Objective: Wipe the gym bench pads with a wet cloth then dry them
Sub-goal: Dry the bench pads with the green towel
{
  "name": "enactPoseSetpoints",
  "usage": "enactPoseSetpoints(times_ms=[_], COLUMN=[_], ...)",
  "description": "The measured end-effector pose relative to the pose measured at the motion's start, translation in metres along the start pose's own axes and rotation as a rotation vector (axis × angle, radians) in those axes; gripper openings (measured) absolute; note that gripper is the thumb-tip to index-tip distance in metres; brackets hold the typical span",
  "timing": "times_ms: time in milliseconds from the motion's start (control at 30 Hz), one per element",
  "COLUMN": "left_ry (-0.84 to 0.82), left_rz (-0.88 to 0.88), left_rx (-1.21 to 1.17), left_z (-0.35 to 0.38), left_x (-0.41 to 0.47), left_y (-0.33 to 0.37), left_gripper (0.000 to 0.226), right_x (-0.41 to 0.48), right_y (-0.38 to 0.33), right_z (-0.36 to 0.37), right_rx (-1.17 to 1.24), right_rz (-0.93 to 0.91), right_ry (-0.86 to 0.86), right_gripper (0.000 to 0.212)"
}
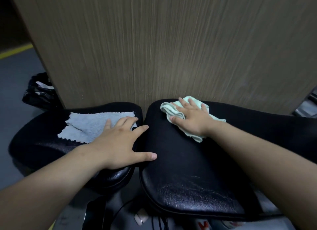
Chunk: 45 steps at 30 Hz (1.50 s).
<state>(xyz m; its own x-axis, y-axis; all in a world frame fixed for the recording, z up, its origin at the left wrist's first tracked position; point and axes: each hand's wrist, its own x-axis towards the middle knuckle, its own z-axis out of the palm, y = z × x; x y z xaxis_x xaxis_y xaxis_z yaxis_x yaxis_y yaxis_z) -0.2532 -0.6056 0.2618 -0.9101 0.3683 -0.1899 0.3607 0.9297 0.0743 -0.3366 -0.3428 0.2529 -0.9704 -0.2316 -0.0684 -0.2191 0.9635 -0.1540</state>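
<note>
Flat, fingers splayed: left hand [118,143] rests on left black vinyl bench pad [42,143], fingertips on flat grey terry cloth [87,126]. Right hand [190,118], also flat, gripping nothing, presses crumpled pale-green cloth [173,109] onto far end of right black vinyl pad [188,186]. Wood-grain panel [171,40] behind.

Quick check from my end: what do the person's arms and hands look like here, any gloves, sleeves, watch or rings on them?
Both forearms are bare right to the bottom frame edge, so no sleeves show. The left hand and the right hand wear no gloves. No watch, band or ring shows on either wrist or on the visible fingers. Fingernails are short and unpainted. No tattoos, bandages or other markings are visible.
</note>
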Motion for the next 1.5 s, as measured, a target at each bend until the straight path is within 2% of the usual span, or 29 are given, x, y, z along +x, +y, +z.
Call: enactPoseSetpoints(times_ms=[133,300,533,733,967,1167,1333,1500], left_ry=[0.002,0.0,0.001,0.034,0.059,0.079,0.06,0.06], left_rz=[-0.007,-0.012,-0.004,0.019,0.018,-0.008,-0.006,-0.009], left_rx=[-0.005,0.006,0.013,-0.008,-0.015,0.025,0.025,0.03], left_z=[0.001,0.0,0.001,0.006,0.008,0.01,0.009,0.009], left_x=[0.0,-0.001,-0.001,-0.001,-0.001,0.001,-0.004,-0.004], left_y=[0.001,0.003,0.003,-0.002,-0.004,-0.009,-0.007,-0.006], left_gripper=[0.114,0.111,0.108,0.111,0.112,0.122,0.11,0.105], right_x=[0.023,0.009,-0.083,-0.168,-0.157,-0.077,-0.004,0.028], right_y=[0.007,0.004,-0.005,-0.022,-0.023,-0.01,0.009,0.009], right_z=[-0.002,-0.001,0.0,-0.002,-0.003,-0.004,-0.012,-0.012], right_rx=[-0.015,-0.028,-0.042,-0.098,-0.075,-0.059,-0.038,-0.064], right_rz=[0.056,0.007,-0.327,-0.543,-0.639,-0.615,-0.445,-0.31], right_ry=[-0.012,-0.025,-0.099,-0.203,-0.223,-0.156,-0.128,-0.112], right_gripper=[0.065,0.063,0.058,0.063,0.06,0.06,0.052,0.058])
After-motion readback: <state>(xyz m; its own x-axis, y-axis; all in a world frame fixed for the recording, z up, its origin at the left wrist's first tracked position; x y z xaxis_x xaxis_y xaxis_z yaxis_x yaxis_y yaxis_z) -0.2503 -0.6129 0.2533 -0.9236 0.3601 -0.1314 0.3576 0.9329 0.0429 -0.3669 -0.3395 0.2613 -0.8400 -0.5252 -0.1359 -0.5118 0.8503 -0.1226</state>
